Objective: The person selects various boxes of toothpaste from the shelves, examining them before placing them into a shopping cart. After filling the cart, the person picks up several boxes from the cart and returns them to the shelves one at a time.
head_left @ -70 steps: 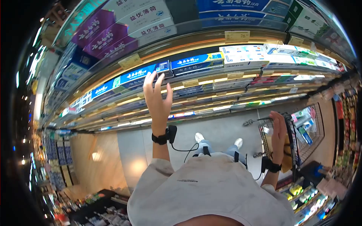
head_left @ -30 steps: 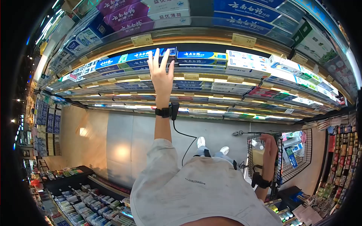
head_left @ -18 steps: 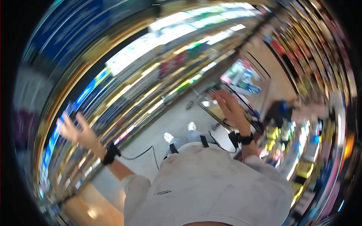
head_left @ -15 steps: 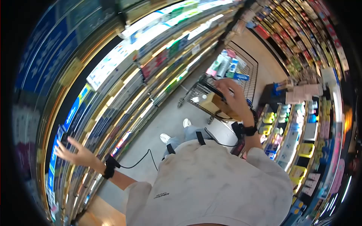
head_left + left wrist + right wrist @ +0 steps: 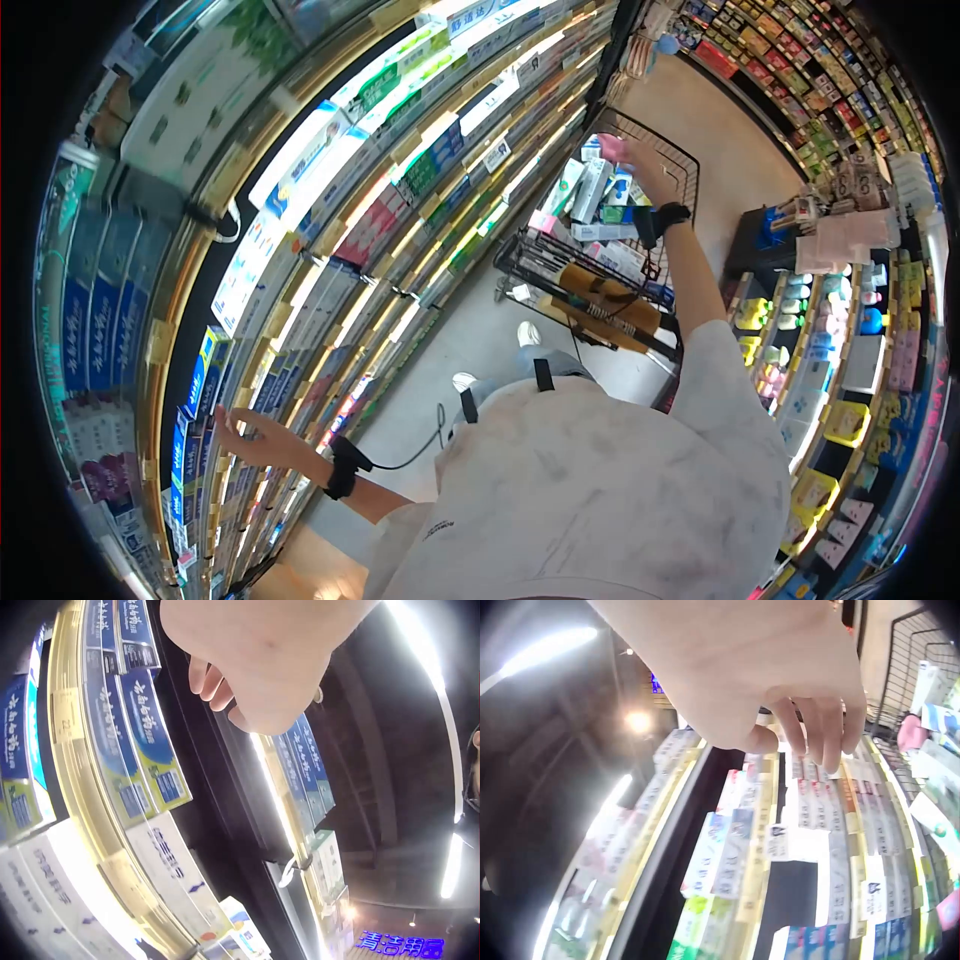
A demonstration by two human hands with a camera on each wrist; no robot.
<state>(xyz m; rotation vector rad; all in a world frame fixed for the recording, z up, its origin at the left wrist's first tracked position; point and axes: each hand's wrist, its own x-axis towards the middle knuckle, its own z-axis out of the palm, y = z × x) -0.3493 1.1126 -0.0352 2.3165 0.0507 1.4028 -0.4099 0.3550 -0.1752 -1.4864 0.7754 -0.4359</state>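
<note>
My left hand is held out beside the shelf, near blue toothpaste boxes. In the left wrist view its fingers hang loosely bent, with nothing in them, and more toothpaste boxes stand in stacks on the shelf. My right hand reaches over the far part of a wire shopping cart. A pink item among the cart's goods shows right at its fingertips. The right wrist view shows the right hand with fingers drooping loosely and no object between them.
Boxes and cartons are heaped in the cart, and a brown bag lies at its near end. Shelves of boxed goods run along the left. Another display with yellow packs stands at the right. Grey floor lies between.
The view has swung right, away from the toothpaste shelf. My left hand has come back from the boxes it touched. My right hand has moved forward from the cart's handle end over its goods.
</note>
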